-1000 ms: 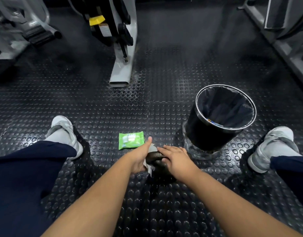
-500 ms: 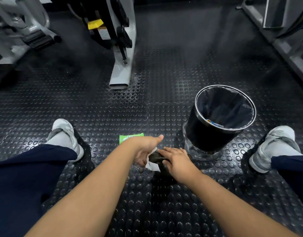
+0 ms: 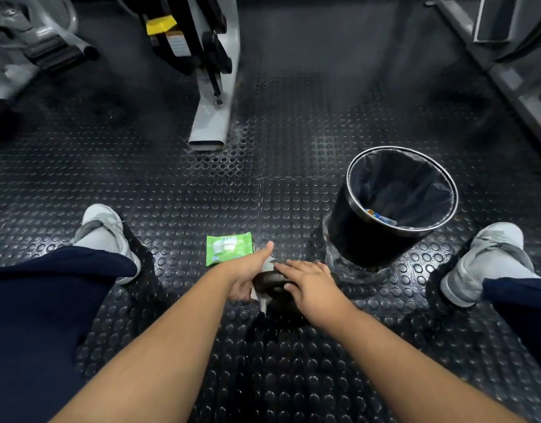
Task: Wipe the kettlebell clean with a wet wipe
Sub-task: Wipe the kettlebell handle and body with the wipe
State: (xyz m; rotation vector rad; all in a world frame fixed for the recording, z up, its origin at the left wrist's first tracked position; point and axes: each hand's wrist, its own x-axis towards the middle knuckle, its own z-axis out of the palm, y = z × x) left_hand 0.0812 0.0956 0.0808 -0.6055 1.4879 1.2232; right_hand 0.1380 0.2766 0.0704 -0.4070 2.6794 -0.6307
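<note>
Currently, the left hand [image 3: 246, 274] is gripping the wet wipe [image 3: 266, 264] against the kettlebell [image 3: 267, 281] — the right hand [image 3: 313, 286] (fingers extended) is resting on top.

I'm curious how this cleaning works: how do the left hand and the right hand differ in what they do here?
The left hand holds a white wipe against the side of the kettlebell; the right hand holds nothing. The left hand's thumb sticks out forward, while the right hand lies fairly flat on top. Both hands touch the kettlebell, low between the person's feet.
</note>
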